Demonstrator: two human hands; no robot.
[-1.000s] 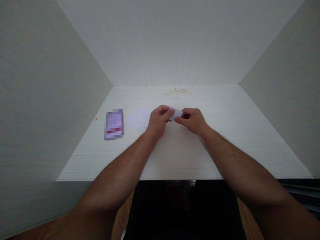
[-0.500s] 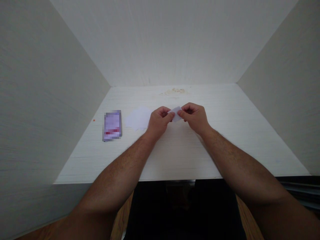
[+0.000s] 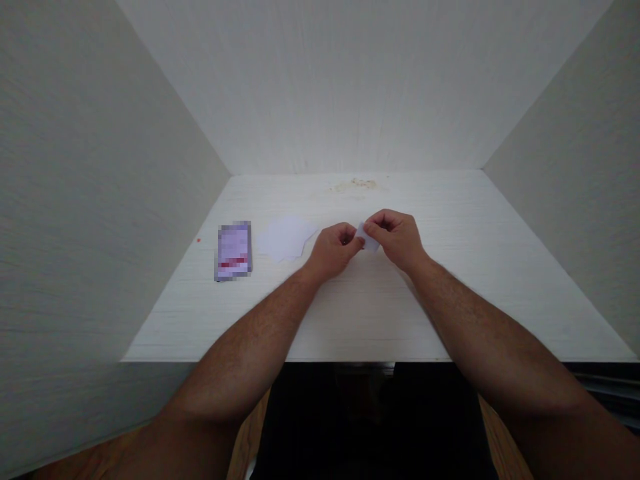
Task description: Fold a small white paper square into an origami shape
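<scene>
the left hand [image 3: 337,251] and right hand [image 3: 397,238] pinch a small paper [image 3: 371,244] beside white sheets [image 3: 286,237].

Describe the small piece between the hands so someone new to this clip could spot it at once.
On the white tabletop, find the left hand and right hand close together. The small pale piece is pinched between them. Unlike the larger white paper and blurred purple item lying to its left, it is hand-held.

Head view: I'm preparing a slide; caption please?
Left hand and right hand hold a small pale slip over a white table.
</scene>
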